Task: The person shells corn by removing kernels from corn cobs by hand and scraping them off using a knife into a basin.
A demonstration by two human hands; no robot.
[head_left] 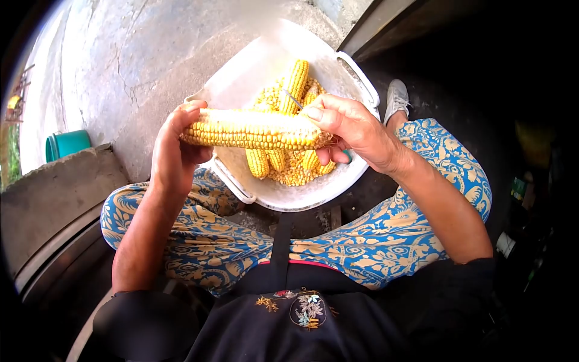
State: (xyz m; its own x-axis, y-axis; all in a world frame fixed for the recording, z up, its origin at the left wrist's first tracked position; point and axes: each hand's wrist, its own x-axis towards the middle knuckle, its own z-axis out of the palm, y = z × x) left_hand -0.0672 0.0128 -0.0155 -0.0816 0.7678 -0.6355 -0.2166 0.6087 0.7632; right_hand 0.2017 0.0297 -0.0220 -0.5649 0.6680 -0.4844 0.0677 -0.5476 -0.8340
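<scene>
A long yellow ear of corn lies level across the middle of the view, above a white tub. My left hand is closed around its left end. At the other end is my right hand, fingers curled around a thin pointed metal tool. The shaft sticks out up and left past the thumb, and a bit of teal, perhaps its handle, shows below the fingers. Whether the right fingers also grip the corn I cannot tell. Beneath, the white tub holds loose kernels and several more ears.
The tub stands between my knees, in blue and cream patterned trousers. A teal bucket lies on its side at the left, behind a low concrete ledge. A shoe shows at the upper right, with dark floor beyond.
</scene>
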